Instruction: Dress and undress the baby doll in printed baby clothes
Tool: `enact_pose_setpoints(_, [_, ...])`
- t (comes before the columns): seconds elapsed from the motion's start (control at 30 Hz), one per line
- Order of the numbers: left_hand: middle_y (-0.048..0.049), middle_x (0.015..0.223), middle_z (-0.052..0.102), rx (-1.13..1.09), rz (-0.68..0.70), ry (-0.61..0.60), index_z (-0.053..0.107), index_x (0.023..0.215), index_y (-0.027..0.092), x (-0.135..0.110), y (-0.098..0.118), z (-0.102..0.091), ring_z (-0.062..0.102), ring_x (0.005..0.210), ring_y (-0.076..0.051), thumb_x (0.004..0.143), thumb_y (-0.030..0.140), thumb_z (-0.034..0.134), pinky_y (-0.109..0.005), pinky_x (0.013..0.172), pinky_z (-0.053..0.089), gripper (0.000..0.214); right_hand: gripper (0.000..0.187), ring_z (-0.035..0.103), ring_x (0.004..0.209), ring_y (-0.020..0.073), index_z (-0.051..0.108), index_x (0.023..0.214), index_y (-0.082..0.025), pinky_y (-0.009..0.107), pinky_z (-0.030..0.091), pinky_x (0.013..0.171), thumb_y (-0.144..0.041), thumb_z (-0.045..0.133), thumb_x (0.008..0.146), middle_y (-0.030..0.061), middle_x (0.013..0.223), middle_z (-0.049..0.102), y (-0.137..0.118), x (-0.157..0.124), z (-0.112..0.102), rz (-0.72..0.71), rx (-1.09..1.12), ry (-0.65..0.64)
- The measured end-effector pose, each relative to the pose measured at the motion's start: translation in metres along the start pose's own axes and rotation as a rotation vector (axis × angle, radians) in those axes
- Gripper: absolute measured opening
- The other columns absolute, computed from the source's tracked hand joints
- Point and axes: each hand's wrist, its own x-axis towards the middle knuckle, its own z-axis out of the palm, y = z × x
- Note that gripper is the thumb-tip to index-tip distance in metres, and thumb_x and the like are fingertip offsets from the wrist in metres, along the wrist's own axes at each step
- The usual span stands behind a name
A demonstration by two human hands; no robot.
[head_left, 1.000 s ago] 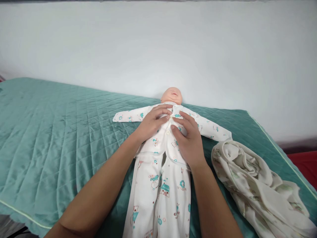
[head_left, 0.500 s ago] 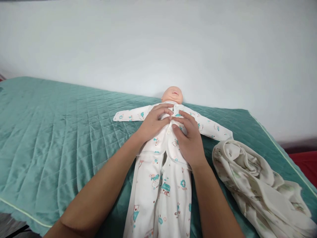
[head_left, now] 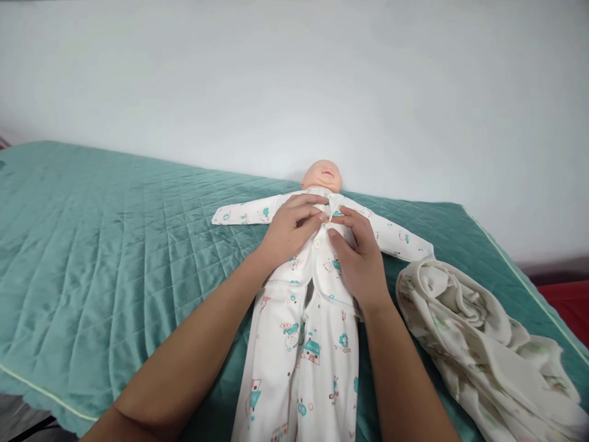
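A baby doll (head_left: pixel 322 176) lies on its back with its head toward the wall, dressed in a white printed jacket (head_left: pixel 324 270) and matching trousers (head_left: pixel 276 368). At the chest, my left hand (head_left: pixel 294 224) pinches the jacket's front edge near a button. My right hand (head_left: pixel 359 245) grips the opposite front edge with thumb and fingers, close to my left fingertips. Just below the hands, a round button (head_left: pixel 317 244) sits on the jacket front. Both sleeves stretch out sideways. The jacket parts in a gap at its lower hem.
A green quilted cover (head_left: pixel 151 258) lies under the doll and reaches a pale wall (head_left: pixel 276 80) behind. A crumpled off-white printed cloth (head_left: pixel 478 344) lies to the right, near one sleeve end. Something red (head_left: pixel 565 304) shows beyond the right edge.
The fingers of both hands have shifted slightly to the right at the chest, and the jacket's front edge between them is lifted a little. The doll and cloth look nearly the same.
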Motion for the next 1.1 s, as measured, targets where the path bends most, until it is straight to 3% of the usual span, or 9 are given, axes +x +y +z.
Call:
enact_pose_setpoints(0.2, [-0.0038, 0.114, 0.075, -0.057, -0.051, 0.062, 0.071, 0.076, 0.021, -0.002, 0.000, -0.002, 0.065, 0.114, -0.019, 0.094, 0.023, 0.057, -0.039, 0.108, 0.045, 0.023, 0.011, 0.055, 0.131, 0.0248, 0.069, 0.098, -0.028, 0.050, 0.041, 0.114, -0.029, 0.066, 0.087, 0.0046, 0.136, 0.061, 0.006, 0.003, -0.004, 0.098, 0.141, 0.056])
enact_pose_setpoints(0.37, [-0.0043, 0.130, 0.069, -0.041, -0.126, 0.048, 0.072, 0.080, 0.022, -0.020, 0.006, -0.008, 0.059, 0.126, -0.020, 0.095, 0.024, 0.056, -0.041, 0.115, 0.040, 0.022, 0.008, 0.057, 0.127, 0.0261, 0.069, 0.091, -0.026, 0.052, 0.041, 0.113, -0.029, 0.067, 0.083, 0.0054, 0.133, 0.063, 0.003, 0.003, -0.002, 0.173, 0.163, 0.112])
enact_pose_setpoints(0.53, [-0.0033, 0.146, 0.059, -0.048, -0.088, -0.104, 0.073, 0.089, 0.024, -0.034, 0.006, -0.018, 0.046, 0.142, -0.021, 0.095, 0.026, 0.059, -0.046, 0.123, 0.031, 0.015, 0.004, 0.053, 0.133, 0.0253, 0.065, 0.083, -0.026, 0.051, 0.039, 0.115, -0.029, 0.065, 0.084, 0.0051, 0.134, 0.063, -0.001, 0.002, -0.001, 0.104, 0.170, 0.073])
enact_pose_setpoints(0.73, [-0.0029, 0.153, 0.052, -0.046, -0.060, -0.246, 0.072, 0.093, 0.025, -0.028, 0.005, -0.026, 0.037, 0.149, -0.023, 0.091, 0.024, 0.065, -0.050, 0.124, 0.027, 0.008, 0.013, 0.046, 0.141, 0.0265, 0.070, 0.078, -0.026, 0.052, 0.032, 0.119, -0.032, 0.064, 0.088, 0.0030, 0.143, 0.059, -0.006, -0.001, -0.003, 0.018, 0.088, -0.056])
enact_pose_setpoints(1.1, [-0.0021, 0.154, 0.051, -0.022, -0.066, -0.256, 0.067, 0.081, 0.023, -0.029, 0.009, -0.026, 0.035, 0.150, -0.024, 0.085, 0.014, 0.067, -0.055, 0.122, 0.031, 0.009, 0.016, 0.047, 0.140, 0.0272, 0.073, 0.077, -0.027, 0.055, 0.029, 0.120, -0.032, 0.064, 0.089, 0.0000, 0.143, 0.060, -0.008, 0.000, -0.003, -0.021, 0.028, -0.103])
